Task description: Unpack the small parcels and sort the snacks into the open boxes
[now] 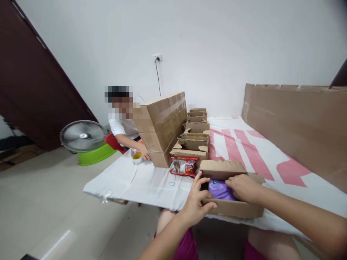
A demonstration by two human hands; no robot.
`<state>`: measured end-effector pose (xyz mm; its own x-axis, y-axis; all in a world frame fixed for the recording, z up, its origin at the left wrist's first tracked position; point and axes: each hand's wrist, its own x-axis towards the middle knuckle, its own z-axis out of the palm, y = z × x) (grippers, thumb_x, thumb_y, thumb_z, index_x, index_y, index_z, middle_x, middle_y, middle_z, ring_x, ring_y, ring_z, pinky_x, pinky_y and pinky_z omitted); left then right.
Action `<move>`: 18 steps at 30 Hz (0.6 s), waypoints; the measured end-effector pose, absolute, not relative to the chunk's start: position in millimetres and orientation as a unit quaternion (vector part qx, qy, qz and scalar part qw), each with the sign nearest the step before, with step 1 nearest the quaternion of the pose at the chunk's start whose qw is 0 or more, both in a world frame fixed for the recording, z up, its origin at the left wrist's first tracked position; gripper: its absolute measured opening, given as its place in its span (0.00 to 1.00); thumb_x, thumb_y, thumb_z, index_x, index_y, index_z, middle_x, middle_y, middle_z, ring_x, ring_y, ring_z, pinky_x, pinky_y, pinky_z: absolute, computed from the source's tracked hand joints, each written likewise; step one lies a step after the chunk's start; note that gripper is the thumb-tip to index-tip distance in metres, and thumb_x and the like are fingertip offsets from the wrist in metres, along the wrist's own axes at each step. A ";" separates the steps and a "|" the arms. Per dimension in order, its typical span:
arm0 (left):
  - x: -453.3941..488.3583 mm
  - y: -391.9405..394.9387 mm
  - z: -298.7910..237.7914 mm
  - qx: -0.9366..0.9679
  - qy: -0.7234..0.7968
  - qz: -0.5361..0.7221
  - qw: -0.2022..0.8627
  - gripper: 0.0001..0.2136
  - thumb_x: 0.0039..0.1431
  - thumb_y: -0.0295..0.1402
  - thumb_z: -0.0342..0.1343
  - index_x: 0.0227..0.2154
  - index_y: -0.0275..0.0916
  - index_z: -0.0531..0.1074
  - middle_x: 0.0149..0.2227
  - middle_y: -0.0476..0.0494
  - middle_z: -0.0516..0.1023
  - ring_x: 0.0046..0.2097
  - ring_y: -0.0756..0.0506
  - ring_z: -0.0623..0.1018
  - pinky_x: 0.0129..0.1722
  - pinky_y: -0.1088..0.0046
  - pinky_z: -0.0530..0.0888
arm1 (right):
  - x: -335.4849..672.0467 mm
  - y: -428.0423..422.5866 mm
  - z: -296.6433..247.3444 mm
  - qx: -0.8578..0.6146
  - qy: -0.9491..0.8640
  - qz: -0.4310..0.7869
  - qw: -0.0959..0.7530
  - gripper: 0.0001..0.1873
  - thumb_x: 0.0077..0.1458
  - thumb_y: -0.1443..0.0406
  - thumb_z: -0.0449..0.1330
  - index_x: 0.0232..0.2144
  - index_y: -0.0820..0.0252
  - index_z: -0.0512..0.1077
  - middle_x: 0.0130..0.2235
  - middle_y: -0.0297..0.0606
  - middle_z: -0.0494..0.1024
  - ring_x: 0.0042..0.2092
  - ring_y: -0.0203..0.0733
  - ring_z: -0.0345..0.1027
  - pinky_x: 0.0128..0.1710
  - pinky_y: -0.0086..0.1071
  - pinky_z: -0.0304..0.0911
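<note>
An open cardboard box (235,209) stands at the front edge of the table, its back flap raised. Inside lies a shiny purple package (221,190) with a small blue mark. My left hand (197,196) grips the left end of the box, thumb at the front and fingers spread toward the back. My right hand (242,187) reaches into the box from the right, its fingers curled on the purple package; the fingertips are partly hidden. A red and clear snack packet (184,166) lies just left of the box's far corner.
Several open cardboard boxes (193,144) line up behind the packet. Beside them rises a stack of taped cartons (165,126). Across the table, a person (123,128) reaches near a roll of tape (137,157). A long cardboard panel (295,126) stands along the right.
</note>
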<state>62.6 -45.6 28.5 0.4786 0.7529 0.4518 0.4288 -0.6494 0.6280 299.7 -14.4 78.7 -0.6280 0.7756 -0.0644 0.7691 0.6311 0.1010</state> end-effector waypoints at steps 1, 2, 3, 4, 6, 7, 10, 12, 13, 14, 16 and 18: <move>61.6 -47.4 29.5 0.832 0.356 0.368 0.215 0.12 0.54 0.43 0.61 0.31 0.38 0.76 0.60 0.35 0.62 0.68 0.30 0.46 0.63 0.45 0.56 | 300.4 -16.6 83.9 0.434 0.899 0.046 0.026 0.11 0.51 0.72 0.53 0.35 0.62 0.74 0.35 0.45 0.80 0.35 0.48 0.75 0.32 0.34 0.62; 59.8 -49.0 31.4 0.834 0.354 0.370 0.207 0.12 0.55 0.43 0.60 0.31 0.38 0.76 0.60 0.35 0.62 0.68 0.30 0.46 0.63 0.45 0.56 | 301.8 -19.2 90.6 0.440 0.896 0.061 -0.004 0.10 0.51 0.72 0.53 0.34 0.61 0.73 0.35 0.44 0.79 0.35 0.48 0.74 0.32 0.34 0.61; 56.8 -50.4 34.1 0.836 0.351 0.373 0.197 0.12 0.56 0.42 0.59 0.30 0.38 0.76 0.60 0.36 0.61 0.68 0.30 0.47 0.63 0.45 0.55 | 303.8 -22.2 98.9 0.443 0.892 0.075 -0.041 0.09 0.51 0.72 0.52 0.33 0.61 0.71 0.34 0.43 0.78 0.36 0.47 0.73 0.32 0.33 0.61; 52.6 -51.6 37.7 0.838 0.349 0.375 0.186 0.11 0.56 0.42 0.59 0.30 0.38 0.75 0.60 0.36 0.61 0.68 0.30 0.47 0.62 0.44 0.55 | 306.7 -25.8 108.6 0.444 0.888 0.087 -0.083 0.08 0.52 0.72 0.52 0.31 0.60 0.70 0.34 0.42 0.77 0.35 0.45 0.72 0.32 0.33 0.61; 39.9 -54.2 47.2 0.841 0.349 0.377 0.166 0.11 0.58 0.41 0.58 0.29 0.38 0.75 0.61 0.36 0.61 0.68 0.30 0.48 0.62 0.44 0.56 | 315.2 -34.6 130.2 0.442 0.873 0.104 -0.175 0.06 0.54 0.71 0.50 0.30 0.59 0.67 0.31 0.39 0.74 0.32 0.42 0.69 0.32 0.32 0.60; 31.4 -55.8 52.6 0.842 0.354 0.376 0.157 0.10 0.58 0.40 0.57 0.29 0.38 0.74 0.61 0.36 0.61 0.68 0.31 0.48 0.62 0.45 0.56 | 320.9 -39.6 141.1 0.441 0.863 0.110 -0.222 0.06 0.55 0.70 0.50 0.29 0.58 0.65 0.29 0.37 0.72 0.30 0.40 0.67 0.31 0.31 0.60; -1.5 -61.0 67.3 0.843 0.380 0.361 0.122 0.08 0.60 0.37 0.56 0.29 0.39 0.74 0.62 0.38 0.60 0.67 0.32 0.50 0.62 0.46 0.58 | 342.9 -54.3 164.3 0.460 0.811 0.126 -0.340 0.05 0.57 0.67 0.50 0.29 0.57 0.63 0.25 0.32 0.67 0.25 0.36 0.62 0.27 0.30 0.58; -28.3 -63.4 70.7 0.845 0.405 0.340 0.085 0.08 0.61 0.36 0.54 0.30 0.40 0.75 0.63 0.39 0.59 0.68 0.34 0.50 0.62 0.47 0.59 | 358.9 -60.9 164.2 0.485 0.773 0.139 -0.385 0.04 0.56 0.66 0.51 0.30 0.57 0.64 0.25 0.31 0.66 0.25 0.36 0.61 0.26 0.30 0.57; -42.7 -63.4 69.0 0.845 0.420 0.325 0.065 0.08 0.61 0.35 0.54 0.31 0.40 0.75 0.63 0.40 0.59 0.68 0.34 0.50 0.62 0.47 0.60 | 365.9 -62.5 157.7 0.496 0.761 0.142 -0.393 0.04 0.57 0.66 0.51 0.30 0.56 0.64 0.25 0.31 0.66 0.25 0.36 0.61 0.25 0.30 0.57; -57.4 -62.5 64.8 0.843 0.437 0.311 0.042 0.08 0.61 0.35 0.53 0.31 0.41 0.75 0.63 0.40 0.58 0.68 0.34 0.50 0.61 0.46 0.61 | 371.7 -63.0 146.7 0.505 0.756 0.142 -0.391 0.04 0.57 0.65 0.51 0.30 0.56 0.64 0.26 0.32 0.67 0.25 0.37 0.62 0.25 0.30 0.57; -85.2 -57.4 50.0 0.830 0.475 0.294 -0.008 0.08 0.61 0.36 0.53 0.31 0.41 0.76 0.63 0.40 0.59 0.67 0.33 0.51 0.60 0.44 0.63 | 378.1 -61.1 112.0 0.513 0.766 0.136 -0.363 0.04 0.57 0.66 0.51 0.30 0.56 0.64 0.26 0.32 0.67 0.26 0.37 0.62 0.26 0.31 0.59; -106.3 -49.2 32.0 0.805 0.508 0.300 -0.060 0.09 0.61 0.37 0.52 0.32 0.41 0.76 0.61 0.38 0.63 0.65 0.31 0.56 0.57 0.43 0.66 | 377.5 -57.0 65.3 0.508 0.788 0.124 -0.325 0.04 0.56 0.68 0.51 0.30 0.56 0.65 0.27 0.34 0.69 0.28 0.40 0.65 0.27 0.32 0.60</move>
